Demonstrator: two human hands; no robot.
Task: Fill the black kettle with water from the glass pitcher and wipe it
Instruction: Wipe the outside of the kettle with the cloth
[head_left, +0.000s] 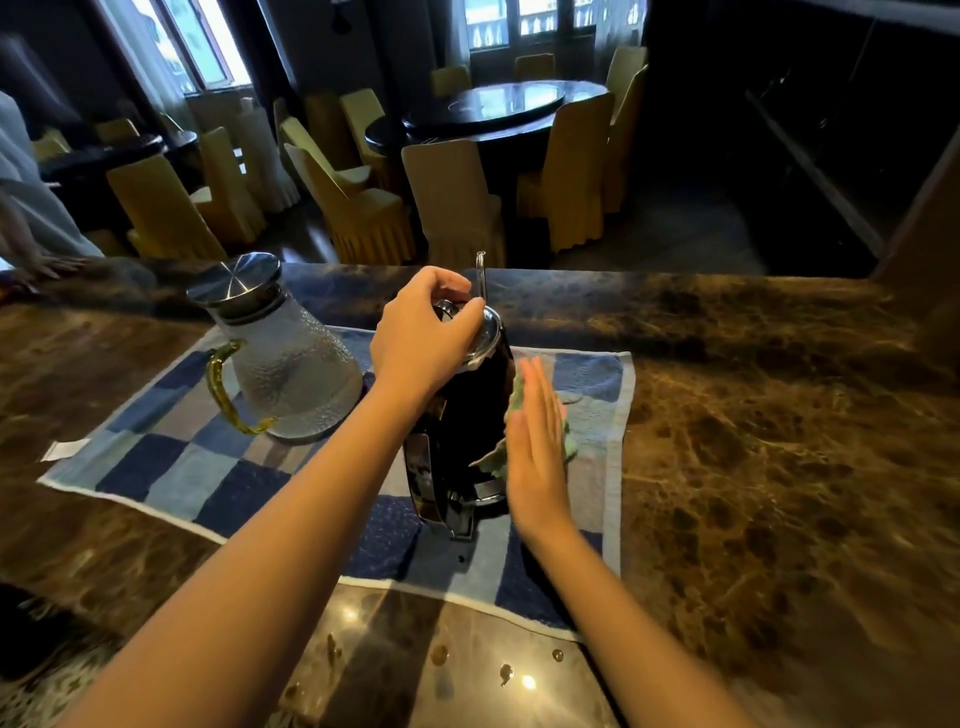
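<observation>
Brown marble counter (753, 441) spreads wide, and on it lies the blue patchwork towel (171, 462). On that towel stands the black kettle (462, 426), with the glass pitcher (285, 358) just left of the kettle. Left hand (423, 338) clamps the kettle's lid; right hand (535, 447), fingers flat, presses a green cloth (519, 400) against its right side.

Surface: brown marbled stone table (779, 441), glossy, with bright ceiling-light reflections near the front edge.
Seating: yellow-gold fabric-covered dining chairs (452, 202) with pleated skirts, grouped around the tables.
Far furniture: round dark dining table (488, 111) with a glass turntable on top.
Windows: tall dark-framed windows (208, 47) at the back, daylight coming through.
Floor: dark, dimly lit.
Light: room dim overall.
</observation>
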